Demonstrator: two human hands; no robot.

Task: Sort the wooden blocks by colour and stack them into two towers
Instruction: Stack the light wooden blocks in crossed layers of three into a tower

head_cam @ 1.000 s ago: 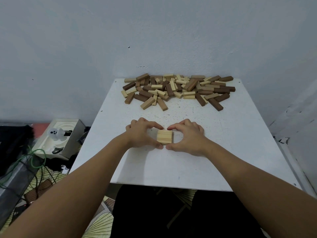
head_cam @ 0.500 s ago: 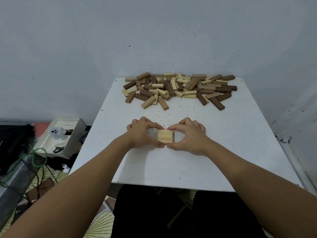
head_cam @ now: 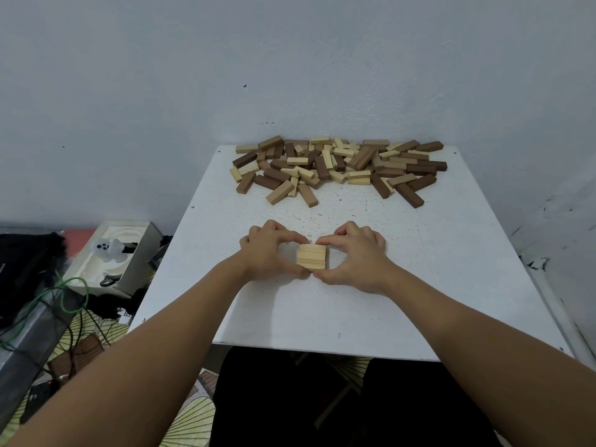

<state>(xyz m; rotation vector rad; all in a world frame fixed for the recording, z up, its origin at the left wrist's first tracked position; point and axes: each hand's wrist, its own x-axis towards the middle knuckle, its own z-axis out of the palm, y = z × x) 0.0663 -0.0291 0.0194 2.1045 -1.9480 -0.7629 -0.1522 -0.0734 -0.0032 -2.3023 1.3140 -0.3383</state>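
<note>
Left hand and right hand pinched the small pale wooden block layer at counter centre. The mixed dark-and-pale wooden block pile at 12 o'clock remained unsorted; stacking had barely begun.

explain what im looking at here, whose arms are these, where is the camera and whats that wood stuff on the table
There is no machine here: these are a person's two bare arms, seen from a camera worn on their head that looks forward and down. So the view is roughly what the person sees.

In front of them is a white table set against a wall. At its far edge lies a loose pile of wooden blocks, light and dark ones mixed together.

Nearer the person sits a small group of light blocks, laid side by side flat on the table. The left hand and the right hand curl around it from either side, fingertips and thumbs touching its edges, as if squaring it up. It looks like the base of a light-coloured tower. No dark tower is started yet.
</note>
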